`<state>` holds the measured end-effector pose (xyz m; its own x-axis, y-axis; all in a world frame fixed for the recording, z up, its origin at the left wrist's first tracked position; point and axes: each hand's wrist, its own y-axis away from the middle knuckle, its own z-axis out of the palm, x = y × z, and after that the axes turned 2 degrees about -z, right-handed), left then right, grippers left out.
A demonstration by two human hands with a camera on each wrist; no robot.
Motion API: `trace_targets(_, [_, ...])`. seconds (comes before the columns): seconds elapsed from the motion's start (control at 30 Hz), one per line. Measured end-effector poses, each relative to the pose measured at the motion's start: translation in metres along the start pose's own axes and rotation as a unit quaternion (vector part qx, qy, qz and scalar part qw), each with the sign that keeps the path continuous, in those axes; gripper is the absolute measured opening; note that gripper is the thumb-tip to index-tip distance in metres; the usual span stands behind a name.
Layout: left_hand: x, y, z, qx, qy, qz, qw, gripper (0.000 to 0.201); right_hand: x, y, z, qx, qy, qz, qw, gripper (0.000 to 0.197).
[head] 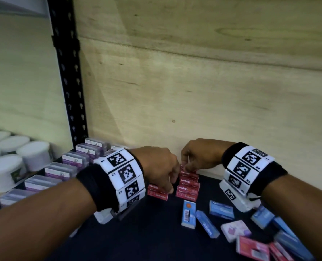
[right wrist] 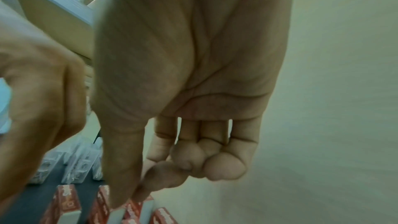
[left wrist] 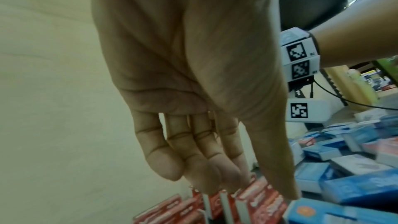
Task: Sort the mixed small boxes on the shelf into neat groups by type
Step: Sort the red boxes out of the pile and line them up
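Note:
Several red staples boxes [head: 188,184] stand in a row on the dark shelf [head: 147,232], against the wooden back wall. One more red box [head: 157,193] lies to their left. My left hand [head: 170,187] reaches down on the row; in the left wrist view its fingers [left wrist: 213,185] are nearly straight and touch the box tops [left wrist: 258,197], thumb extended. My right hand [head: 185,166] is at the row's far end. Its thumb and forefinger [right wrist: 133,198] pinch the top of the rearmost red box [right wrist: 140,205], the other fingers curled.
Loose blue staples boxes [head: 221,210] lie scattered at the front right, with a pink-and-white box [head: 235,229] and more red ones [head: 252,248]. Clear cases with purple labels [head: 60,171] line the left side. White tubs [head: 34,155] stand beyond the black shelf post [head: 70,87].

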<state>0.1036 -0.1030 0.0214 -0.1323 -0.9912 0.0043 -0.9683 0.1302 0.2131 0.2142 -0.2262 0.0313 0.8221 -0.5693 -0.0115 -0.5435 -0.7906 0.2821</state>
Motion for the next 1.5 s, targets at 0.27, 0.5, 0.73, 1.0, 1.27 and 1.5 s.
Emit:
trace_targets(0.27, [0.036, 0.000, 0.013, -0.035, -0.014, 0.037, 0.999, 0.047, 0.021, 0.062, 0.014, -0.090, -0.056, 0.045, 0.993, 0.028])
trace_targets(0.5, [0.047, 0.007, 0.027, -0.031, -0.040, 0.030, 0.998, 0.059, 0.009, 0.090, 0.029, -0.135, -0.080, 0.050, 0.986, 0.051])
trace_targets(0.73, [0.046, 0.013, 0.036, -0.010, -0.054, 0.008, 0.998, 0.060, -0.004, 0.094, 0.040, -0.152, -0.086, 0.034, 0.984, 0.066])
trace_targets(1.0, [0.047, 0.014, 0.035, -0.016, -0.045, 0.015, 0.999, 0.059, -0.012, 0.097, 0.044, -0.162, -0.084, 0.029, 0.983, 0.058])
trace_targets(1.27, [0.044, 0.015, 0.035, -0.047, -0.034, 0.010, 0.998, 0.063, -0.011, 0.100, 0.043, -0.143, -0.051, 0.038, 0.988, 0.052])
trace_targets(1.5, [0.052, 0.020, 0.031, -0.055, -0.035, 0.022, 0.998, 0.054, 0.008, 0.118, 0.029, -0.096, -0.048, 0.070, 0.992, 0.050])
